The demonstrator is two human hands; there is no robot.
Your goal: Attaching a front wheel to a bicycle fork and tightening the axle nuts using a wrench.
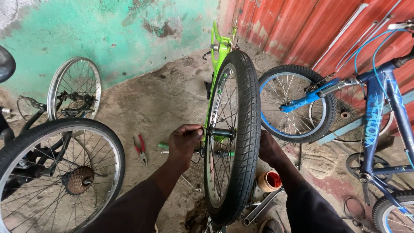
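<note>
The wheel (230,138) of the upturned green bicycle (221,51) stands edge-on in the middle of the view, its black knobbly tyre running from the green frame at the top down to the bottom of the picture, with the hub and axle (221,133) at about mid-height. The left hand (184,142) is closed around something small at the axle end on the wheel's left side; its fingers are curled tight against the hub, though what exactly they pinch (a nut or the axle stub itself) is too small to tell. The right hand (268,146) reaches round the far side of the tyre and is mostly hidden by it, so I cannot tell whether it is grasping or only bracing there.

As a judgement, the step in hand looks like work on the axle fastening, one hand on each side of the hub. A careful next move would call for steady counter-pressure from the hidden side while the left fingers turn, keeping the wheel square in the frame.

On the dirt floor (159,99) just left of the wheel lie red-handled pliers (140,149) and a green-handled screwdriver (164,146), both near the left hand. A small orange pot (269,181) sits below the right forearm. A black wheel with a rusty sprocket cluster (60,172) stands at the left, and a blue bicycle (375,116) leans at the right by the red corrugated wall (302,30).
</note>
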